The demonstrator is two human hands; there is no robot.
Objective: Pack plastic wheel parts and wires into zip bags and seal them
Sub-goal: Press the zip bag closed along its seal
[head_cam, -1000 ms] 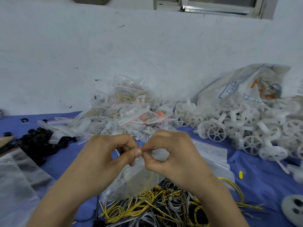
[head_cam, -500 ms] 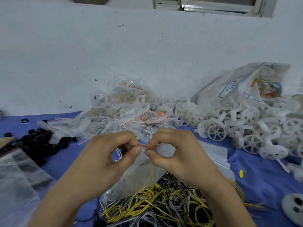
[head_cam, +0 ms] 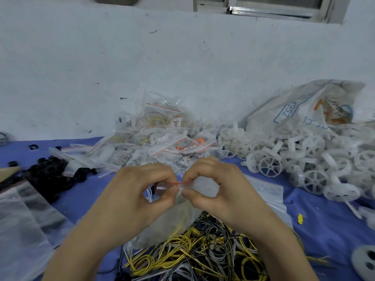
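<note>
Left hand pinches the red-striped top edge of a zip bag; right hand pinches the same edge beside it. Bag hangs above a wire tangle. White wheel parts are piled at right.

The tabletop is plain blue. The zip bag above its near edge is clear, with a thin red line along the top. The wires at the near edge are yellow, black and greyish white. The wheels toward the right edge are milky white, spoke-patterned. The rings toward the left edge are black. The heap of bags at the far edge is clear with red lines and holds an orange piece. The sack at the far right corner is white with blue print and orange marks.
</note>
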